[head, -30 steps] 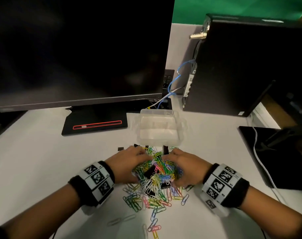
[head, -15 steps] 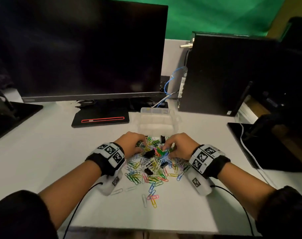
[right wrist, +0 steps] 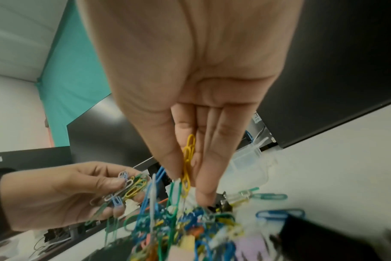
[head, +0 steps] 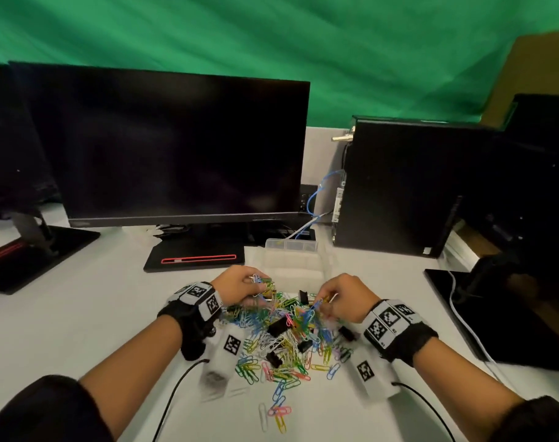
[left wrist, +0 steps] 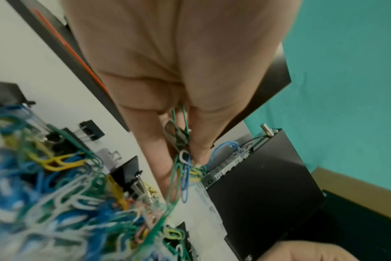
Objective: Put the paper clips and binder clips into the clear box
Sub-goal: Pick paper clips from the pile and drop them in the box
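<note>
The left hand (head: 240, 283) grasps a bunch of paper clips (head: 264, 283); the right hand (head: 343, 296) pinches a yellow clip chain (right wrist: 186, 166). The clear box (head: 291, 261) stands just beyond the fingertips, the pile (head: 281, 339) with binder clips (head: 277, 326) under them.

Blue, green, yellow, pink and white paper clips (head: 281, 355) are heaped on a white table (head: 80, 314); black binder clips (head: 277, 327); wristbands (head: 197, 296) black-and-white checked, possibly marker tags.
</note>
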{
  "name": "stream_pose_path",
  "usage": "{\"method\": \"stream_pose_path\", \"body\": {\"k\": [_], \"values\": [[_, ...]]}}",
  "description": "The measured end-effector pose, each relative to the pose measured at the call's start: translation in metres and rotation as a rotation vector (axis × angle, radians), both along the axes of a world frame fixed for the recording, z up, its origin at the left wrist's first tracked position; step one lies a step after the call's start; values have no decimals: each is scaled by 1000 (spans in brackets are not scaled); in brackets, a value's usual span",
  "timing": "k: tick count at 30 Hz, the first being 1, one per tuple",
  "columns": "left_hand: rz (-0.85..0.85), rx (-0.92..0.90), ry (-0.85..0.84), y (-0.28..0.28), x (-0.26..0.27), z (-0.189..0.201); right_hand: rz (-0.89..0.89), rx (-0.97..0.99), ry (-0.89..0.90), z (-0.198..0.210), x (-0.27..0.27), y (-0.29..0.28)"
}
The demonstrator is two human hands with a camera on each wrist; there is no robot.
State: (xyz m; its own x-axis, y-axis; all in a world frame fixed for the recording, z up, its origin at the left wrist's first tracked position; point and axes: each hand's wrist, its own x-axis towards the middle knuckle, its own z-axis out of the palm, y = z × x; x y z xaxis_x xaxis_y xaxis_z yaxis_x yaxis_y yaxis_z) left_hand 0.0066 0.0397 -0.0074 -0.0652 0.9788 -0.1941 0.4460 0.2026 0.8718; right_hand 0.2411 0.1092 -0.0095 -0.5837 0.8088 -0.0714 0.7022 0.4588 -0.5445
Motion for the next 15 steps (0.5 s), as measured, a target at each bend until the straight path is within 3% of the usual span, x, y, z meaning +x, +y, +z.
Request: {"method": "stream_pose_path", "body": {"k": [7, 10, 15], "values": [[178, -66, -652, 23, -1, 0, 44, -218, 121, 4, 4, 21], [208, -63, -746, 28, -1, -1, 40, -255, 157, 4, 3, 24], [263, -43, -740, 42, 0, -5, 35, -271, 216, 14, -6, 33]]}}
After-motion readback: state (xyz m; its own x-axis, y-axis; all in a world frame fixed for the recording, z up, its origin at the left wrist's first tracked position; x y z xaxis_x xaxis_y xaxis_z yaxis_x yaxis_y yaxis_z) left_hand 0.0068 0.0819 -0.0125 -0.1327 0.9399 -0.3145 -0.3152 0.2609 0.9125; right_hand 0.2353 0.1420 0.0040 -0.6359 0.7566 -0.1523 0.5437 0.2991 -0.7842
